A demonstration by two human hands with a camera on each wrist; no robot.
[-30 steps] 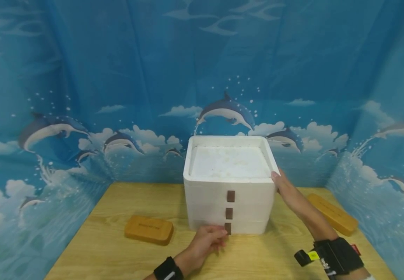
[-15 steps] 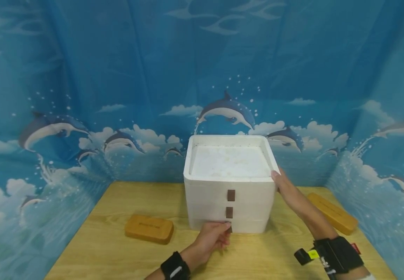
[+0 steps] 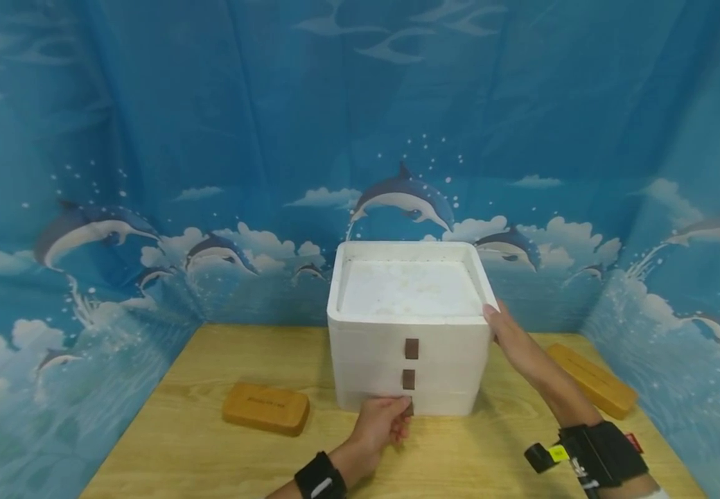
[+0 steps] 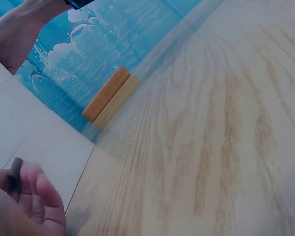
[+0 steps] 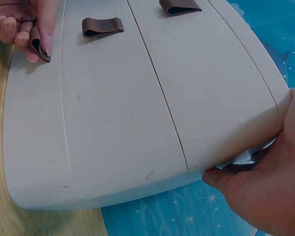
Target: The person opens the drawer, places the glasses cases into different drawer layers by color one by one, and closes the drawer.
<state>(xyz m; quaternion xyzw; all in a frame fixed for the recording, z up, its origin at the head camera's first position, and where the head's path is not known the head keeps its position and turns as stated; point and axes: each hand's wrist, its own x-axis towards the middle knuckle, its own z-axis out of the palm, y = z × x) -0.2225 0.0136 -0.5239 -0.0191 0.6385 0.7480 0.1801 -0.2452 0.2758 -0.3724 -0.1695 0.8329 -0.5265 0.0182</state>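
Observation:
A white three-drawer storage box (image 3: 372, 346) stands on the table, each drawer front bearing a brown loop pull tab. My left hand (image 3: 373, 426) pinches the lowest pull tab (image 5: 38, 45) between thumb and fingers. All three drawers look closed. At the box's right front top corner, my right hand (image 3: 512, 341) grips the rim, with its thumb on top in the head view. The fingers of that hand lie along the box's side, partly hidden. Above the held tab are the middle tab (image 3: 408, 379) and the top tab (image 3: 411, 348).
A yellow-brown oblong case (image 3: 265, 408) lies left of the box on the wooden table (image 3: 179, 443). Another such case (image 3: 593, 381) lies to the right, beyond my right forearm. A blue dolphin-print curtain (image 3: 272, 138) surrounds the back and sides.
My left hand has moved slightly right and up, and its thumb now covers part of the lowest tab. The right hand and the box have stayed in place.

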